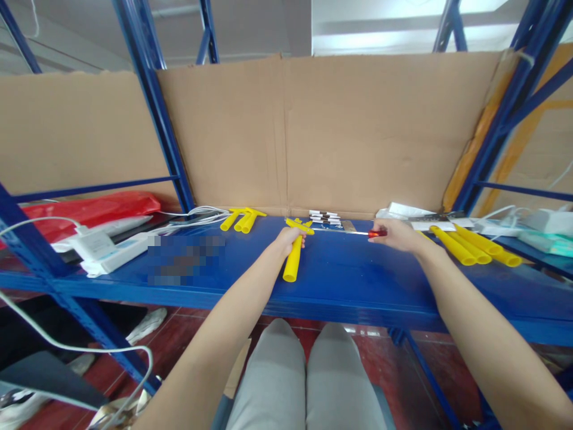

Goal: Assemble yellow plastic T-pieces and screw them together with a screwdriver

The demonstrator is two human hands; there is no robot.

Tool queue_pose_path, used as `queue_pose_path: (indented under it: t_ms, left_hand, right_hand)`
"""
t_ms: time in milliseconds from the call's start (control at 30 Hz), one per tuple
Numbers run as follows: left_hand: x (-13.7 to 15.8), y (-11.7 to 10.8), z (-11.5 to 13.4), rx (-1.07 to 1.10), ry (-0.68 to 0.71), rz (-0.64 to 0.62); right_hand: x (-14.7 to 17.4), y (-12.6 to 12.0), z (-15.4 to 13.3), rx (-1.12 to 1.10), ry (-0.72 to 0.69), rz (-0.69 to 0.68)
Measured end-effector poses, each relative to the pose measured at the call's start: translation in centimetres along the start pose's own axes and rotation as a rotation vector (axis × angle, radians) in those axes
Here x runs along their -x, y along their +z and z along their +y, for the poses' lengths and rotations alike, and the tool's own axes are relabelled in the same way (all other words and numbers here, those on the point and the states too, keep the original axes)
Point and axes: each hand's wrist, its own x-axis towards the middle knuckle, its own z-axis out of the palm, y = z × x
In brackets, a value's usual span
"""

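Note:
My left hand (283, 241) is closed around a yellow T-shaped handle (292, 263), a hollow tube with a crosspiece on top. Its open tube end points toward me, over the blue shelf (349, 269). Gripped in my right hand (396, 235) is a screwdriver (376, 233) with a red and black handle. The thin metal shaft runs left, its tip at the right end of the crosspiece; whether it sits inside a screw is too small to tell. Just behind the shaft lies a small stack of white strips with black marks (324, 217).
Several yellow T-shaped handles (245, 221) lie at the back left. More yellow tubes (465, 246) are on the right, beside white packets (409, 212). A white power strip (119, 254) with cables is at left. Cardboard (358, 131) walls the back; blue posts (156, 107) frame it.

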Motion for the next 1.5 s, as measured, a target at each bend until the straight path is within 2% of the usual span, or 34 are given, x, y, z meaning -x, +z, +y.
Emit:
queue_pose_path:
  t_ms: [767, 1500]
  left_hand:
    - [-0.5, 0.1, -0.5, 0.027, 0.010, -0.040]
    - [0.6, 0.3, -0.2, -0.049, 0.030, -0.052]
  right_hand:
    - [-0.2, 0.4, -0.1, 0.024, -0.018, -0.019]
    - [-0.2, 0.4, 0.1, 0.045, 0.002, -0.021]
